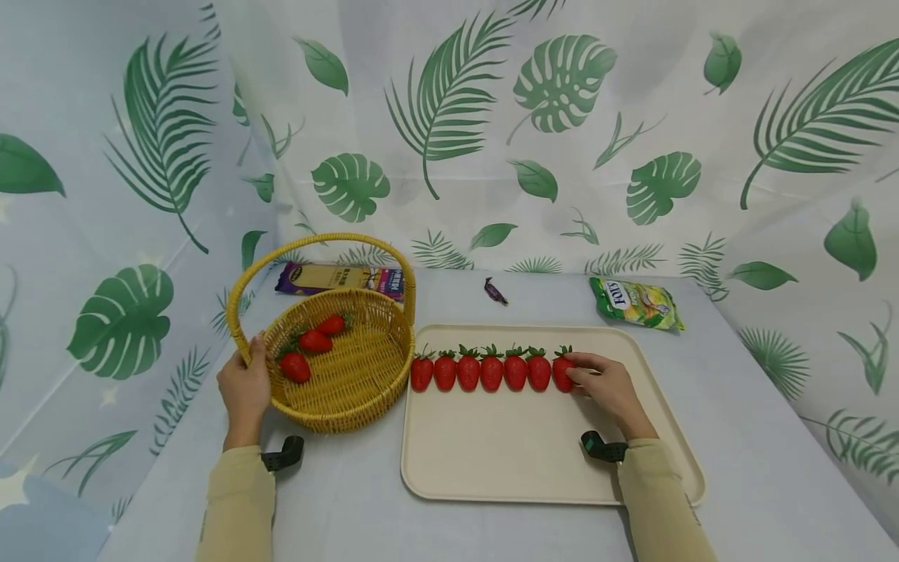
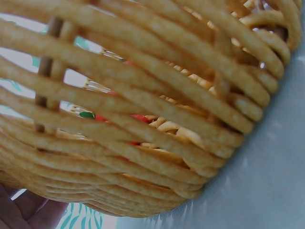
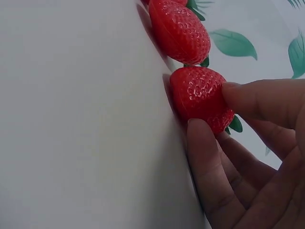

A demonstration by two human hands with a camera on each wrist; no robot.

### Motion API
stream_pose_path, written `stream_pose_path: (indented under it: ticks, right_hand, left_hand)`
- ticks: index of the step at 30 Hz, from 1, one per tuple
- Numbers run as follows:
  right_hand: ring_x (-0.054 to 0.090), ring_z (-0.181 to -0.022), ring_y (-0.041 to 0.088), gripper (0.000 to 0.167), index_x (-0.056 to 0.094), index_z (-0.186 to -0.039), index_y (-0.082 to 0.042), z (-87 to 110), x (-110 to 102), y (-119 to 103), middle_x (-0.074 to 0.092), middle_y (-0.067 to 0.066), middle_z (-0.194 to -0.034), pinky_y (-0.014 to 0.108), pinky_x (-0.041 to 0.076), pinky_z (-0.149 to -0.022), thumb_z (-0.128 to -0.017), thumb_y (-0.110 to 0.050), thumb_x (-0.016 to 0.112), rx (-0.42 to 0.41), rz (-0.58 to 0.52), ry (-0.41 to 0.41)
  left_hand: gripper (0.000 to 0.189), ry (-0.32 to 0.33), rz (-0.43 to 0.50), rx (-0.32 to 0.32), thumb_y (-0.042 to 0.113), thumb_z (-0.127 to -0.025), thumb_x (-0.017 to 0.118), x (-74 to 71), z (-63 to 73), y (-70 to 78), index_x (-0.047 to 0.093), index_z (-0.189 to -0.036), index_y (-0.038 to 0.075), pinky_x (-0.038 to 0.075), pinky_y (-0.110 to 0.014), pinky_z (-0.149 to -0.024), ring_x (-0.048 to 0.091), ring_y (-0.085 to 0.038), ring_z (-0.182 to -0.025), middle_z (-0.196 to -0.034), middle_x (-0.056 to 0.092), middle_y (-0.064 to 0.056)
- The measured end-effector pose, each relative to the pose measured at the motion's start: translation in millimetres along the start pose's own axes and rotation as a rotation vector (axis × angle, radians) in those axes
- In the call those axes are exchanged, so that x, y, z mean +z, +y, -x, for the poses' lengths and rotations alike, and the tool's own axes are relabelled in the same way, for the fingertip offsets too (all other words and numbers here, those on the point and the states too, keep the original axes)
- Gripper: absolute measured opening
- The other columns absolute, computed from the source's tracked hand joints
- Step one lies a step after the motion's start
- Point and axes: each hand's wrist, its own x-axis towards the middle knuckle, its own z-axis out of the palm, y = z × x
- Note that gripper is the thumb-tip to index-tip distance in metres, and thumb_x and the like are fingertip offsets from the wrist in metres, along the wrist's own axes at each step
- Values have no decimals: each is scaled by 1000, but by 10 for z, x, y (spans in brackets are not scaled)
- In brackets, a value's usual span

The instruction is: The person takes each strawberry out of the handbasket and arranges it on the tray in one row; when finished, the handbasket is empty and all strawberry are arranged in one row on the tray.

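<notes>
My left hand (image 1: 246, 386) grips the yellow wicker basket (image 1: 337, 421) at its left rim, by the foot of the tall handle. Three red strawberries (image 1: 315, 341) with green leaves lie in the basket's left part. In the left wrist view the basket's woven side (image 2: 143, 114) fills most of the picture, red showing through its gaps. My right hand (image 1: 611, 390) pinches the rightmost strawberry (image 3: 200, 98) between thumb and fingers, low over the tray. That strawberry ends a row of several strawberries (image 1: 491, 373), leaves pointing away, on the beige tray (image 1: 506, 453).
Behind the basket lies a purple and yellow snack packet (image 1: 330, 278). A small dark wrapped candy (image 1: 495, 291) lies beyond the tray, and a green snack bag (image 1: 634, 303) sits near its far right corner. Leaf-printed cloth (image 1: 463, 211) walls the table's back and sides.
</notes>
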Motion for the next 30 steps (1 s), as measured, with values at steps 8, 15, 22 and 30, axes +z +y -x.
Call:
stream_pose_path:
  ticks: [8, 15, 22, 30]
  right_hand:
    - [65, -90, 11, 45, 56, -134, 1, 6, -12, 7, 55, 25, -132, 26, 55, -76, -96, -21, 64, 16, -74, -43]
    - [67, -92, 14, 47, 52, -137, 0, 17, -72, 2, 53, 24, -135, 27, 55, -78, -98, -25, 61, 42, -86, -56]
    - [60, -94, 16, 49, 52, -138, -4, 36, -154, -68, 55, 15, -130, 22, 53, -76, -101, -35, 53, 118, -57, 64]
    - [59, -95, 21, 47, 52, -133, 3, 20, -61, -405, 61, 5, -117, 26, 54, -79, -100, -30, 57, -24, -202, 11]
  left_hand:
    - [64, -12, 4, -25, 57, -100, 39, 0, -3, 8, 68, -97, 0, 33, -32, -58, 43, -21, -63, -88, 62, -21]
    - [63, -7, 12, -16, 58, -99, 40, 7, -10, 4, 69, -95, 1, 34, -31, -57, 43, -18, -61, -88, 64, -19]
    - [63, 2, 24, -18, 57, -99, 41, 6, -12, 7, 70, -97, 1, 34, -31, -58, 44, -19, -62, -91, 66, -20]
    - [63, 7, 20, -15, 58, -99, 40, 2, -6, 13, 69, -95, 3, 33, -30, -55, 42, -15, -58, -92, 67, -18]
